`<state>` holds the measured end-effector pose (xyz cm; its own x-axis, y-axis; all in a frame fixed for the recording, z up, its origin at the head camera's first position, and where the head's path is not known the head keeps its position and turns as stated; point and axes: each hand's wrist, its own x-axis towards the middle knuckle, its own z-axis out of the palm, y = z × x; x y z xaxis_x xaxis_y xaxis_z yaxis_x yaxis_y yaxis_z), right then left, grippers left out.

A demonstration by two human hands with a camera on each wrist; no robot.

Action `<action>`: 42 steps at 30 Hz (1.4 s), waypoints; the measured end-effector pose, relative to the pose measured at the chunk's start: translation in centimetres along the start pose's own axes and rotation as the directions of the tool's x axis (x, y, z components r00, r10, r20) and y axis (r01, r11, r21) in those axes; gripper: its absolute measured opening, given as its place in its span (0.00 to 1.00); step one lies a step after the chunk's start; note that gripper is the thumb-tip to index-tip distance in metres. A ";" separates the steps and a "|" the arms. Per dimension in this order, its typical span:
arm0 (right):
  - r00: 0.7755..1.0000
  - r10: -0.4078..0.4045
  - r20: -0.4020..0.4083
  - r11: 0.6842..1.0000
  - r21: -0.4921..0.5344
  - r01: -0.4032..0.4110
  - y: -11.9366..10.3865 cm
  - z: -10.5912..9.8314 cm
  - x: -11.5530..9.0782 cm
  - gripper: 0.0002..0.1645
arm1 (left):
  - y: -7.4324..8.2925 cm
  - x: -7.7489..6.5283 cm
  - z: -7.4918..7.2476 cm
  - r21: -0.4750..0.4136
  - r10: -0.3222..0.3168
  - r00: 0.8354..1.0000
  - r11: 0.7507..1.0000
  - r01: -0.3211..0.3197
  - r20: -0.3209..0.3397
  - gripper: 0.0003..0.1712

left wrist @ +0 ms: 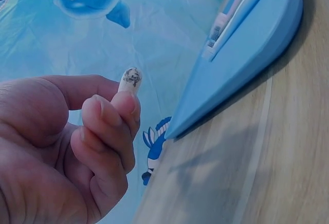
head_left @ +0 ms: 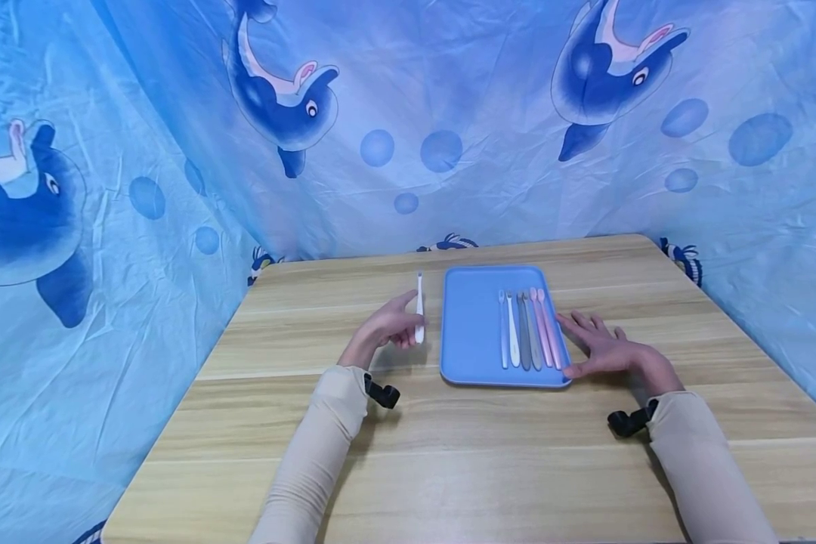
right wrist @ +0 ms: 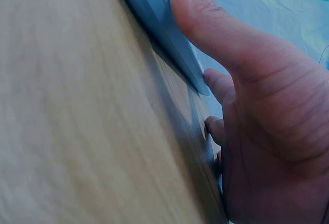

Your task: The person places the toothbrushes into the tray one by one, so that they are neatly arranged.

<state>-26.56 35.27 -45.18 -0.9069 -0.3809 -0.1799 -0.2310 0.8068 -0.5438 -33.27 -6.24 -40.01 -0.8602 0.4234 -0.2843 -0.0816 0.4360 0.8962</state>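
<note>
A white toothbrush (head_left: 419, 306) points away from me in the head view, pinched between the thumb and fingers of my left hand (head_left: 389, 323). That hand is left of a blue tray (head_left: 471, 325), above the wood. In the left wrist view, the dark-marked handle end (left wrist: 132, 77) pokes out past my fingertips. Several toothbrushes in blue, white, grey and pink lie side by side on the tray's right half, among them a pink toothbrush (head_left: 545, 332). My right hand (head_left: 608, 353) has its fingers spread at the tray's right edge, its thumb at the near right corner.
The wooden table (head_left: 476, 468) carries the tray near its far side. Behind and to the left hangs a blue curtain (head_left: 394, 91) with dolphins printed on it. A small black device (head_left: 383, 393) is strapped to each wrist.
</note>
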 end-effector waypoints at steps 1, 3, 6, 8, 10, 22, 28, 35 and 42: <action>1.000 0.001 0.000 1.000 0.001 -0.001 0.0 0.0 0.0 0.70 | 0.1 0.0 0.1 0.004 0.004 1.000 1.000 -0.004 0.000 0.49; 1.000 0.003 0.000 1.000 0.003 -0.003 -0.1 0.0 0.0 0.70 | 0.3 0.0 0.2 0.013 0.009 1.000 1.000 -0.009 0.001 0.49; 1.000 0.005 -0.001 1.000 0.001 -0.005 -0.1 0.0 0.0 0.70 | 0.6 0.0 0.3 0.021 0.015 1.000 1.000 -0.015 0.002 0.49; 1.000 0.004 -0.003 1.000 0.000 -0.004 -0.1 0.1 0.0 0.70 | 0.8 -0.1 0.4 0.023 0.016 1.000 1.000 -0.016 0.003 0.49; 1.000 0.003 -0.004 1.000 -0.001 -0.003 0.0 0.1 0.0 0.70 | 0.9 -0.1 0.5 0.024 0.019 1.000 1.000 -0.019 0.004 0.49; 1.000 -0.007 -0.006 1.000 0.002 0.007 0.1 0.0 0.0 0.70 | 1.4 0.4 1.2 0.019 0.013 1.000 1.000 -0.014 0.008 0.50; 1.000 -0.009 -0.004 1.000 0.001 0.009 0.1 0.0 0.0 0.70 | 1.8 0.6 1.6 0.017 0.001 1.000 1.000 -0.001 0.017 0.50; 1.000 -0.014 -0.007 1.000 0.010 0.014 0.1 0.0 0.0 0.70 | 2.1 0.9 2.3 0.025 0.000 1.000 1.000 0.000 0.030 0.51; 1.000 -0.015 -0.021 0.999 0.035 0.016 0.3 0.1 0.0 0.69 | 2.7 1.2 2.9 0.038 0.021 0.998 0.999 -0.023 0.054 0.50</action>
<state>-26.61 35.52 -45.41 -0.9104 -0.3838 -0.1547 -0.2328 0.7841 -0.5754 -33.08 -2.28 -38.96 -0.8335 0.4743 -0.2833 -0.0424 0.4563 0.8888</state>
